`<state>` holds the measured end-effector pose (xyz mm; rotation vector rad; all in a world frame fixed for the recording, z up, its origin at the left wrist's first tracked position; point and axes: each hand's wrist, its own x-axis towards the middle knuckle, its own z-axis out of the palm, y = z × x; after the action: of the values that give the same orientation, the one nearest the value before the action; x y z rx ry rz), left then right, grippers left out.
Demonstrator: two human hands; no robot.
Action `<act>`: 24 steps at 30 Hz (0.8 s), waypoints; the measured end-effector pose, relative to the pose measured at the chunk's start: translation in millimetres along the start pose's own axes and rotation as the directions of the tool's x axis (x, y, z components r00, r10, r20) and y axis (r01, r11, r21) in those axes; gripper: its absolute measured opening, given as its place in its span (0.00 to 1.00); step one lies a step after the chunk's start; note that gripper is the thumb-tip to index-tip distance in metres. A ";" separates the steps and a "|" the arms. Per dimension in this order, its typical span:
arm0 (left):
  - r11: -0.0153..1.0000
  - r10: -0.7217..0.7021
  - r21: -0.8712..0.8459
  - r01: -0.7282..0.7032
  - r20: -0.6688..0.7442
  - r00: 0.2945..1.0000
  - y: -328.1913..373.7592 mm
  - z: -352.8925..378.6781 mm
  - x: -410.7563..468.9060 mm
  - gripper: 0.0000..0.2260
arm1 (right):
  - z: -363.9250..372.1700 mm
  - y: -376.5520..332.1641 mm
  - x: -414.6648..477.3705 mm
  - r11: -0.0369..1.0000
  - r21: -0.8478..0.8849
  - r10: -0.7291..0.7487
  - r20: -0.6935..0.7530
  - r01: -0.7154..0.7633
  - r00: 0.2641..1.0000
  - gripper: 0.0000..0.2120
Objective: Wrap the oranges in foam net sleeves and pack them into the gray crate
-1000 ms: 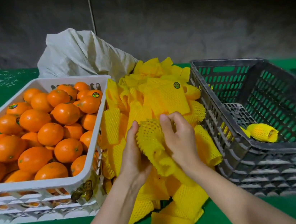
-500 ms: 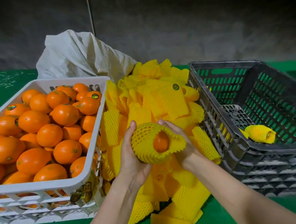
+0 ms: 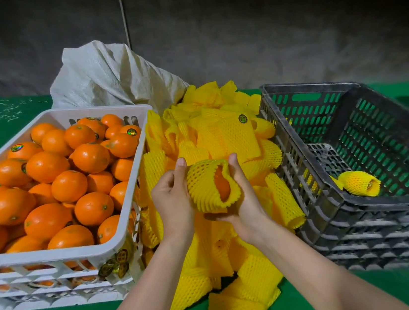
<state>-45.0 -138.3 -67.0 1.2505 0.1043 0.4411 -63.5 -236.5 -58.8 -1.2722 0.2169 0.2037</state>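
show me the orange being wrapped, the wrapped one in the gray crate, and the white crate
orange being wrapped point(image 3: 222, 187), head view, on the bare skin showing
packed wrapped orange point(image 3: 356, 183), head view, on its netted side
white crate point(image 3: 55, 255), head view, on the near rim

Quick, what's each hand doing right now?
Left hand: gripping the foam net sleeve around an orange.
Right hand: gripping the same sleeve from the other side.

No lettering is legible: the round stickers point(image 3: 17, 147) on the oranges point(image 3: 89, 157), one foam sleeve point(image 3: 232, 140) at twelve o'clock and the white crate point(image 3: 55, 255) are too small.
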 end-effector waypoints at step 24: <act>0.767 -0.562 0.119 0.630 0.599 0.571 24.9 -1.3 10.3 0.19 | -15.7 -14.3 3.8 0.819 -0.317 -0.483 0.069 0.478 0.873 0.15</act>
<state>-42.7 -127.2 -42.5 1.1098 -0.0494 -0.5682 -56.8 -255.4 -51.1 -1.6166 -0.1406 -0.2182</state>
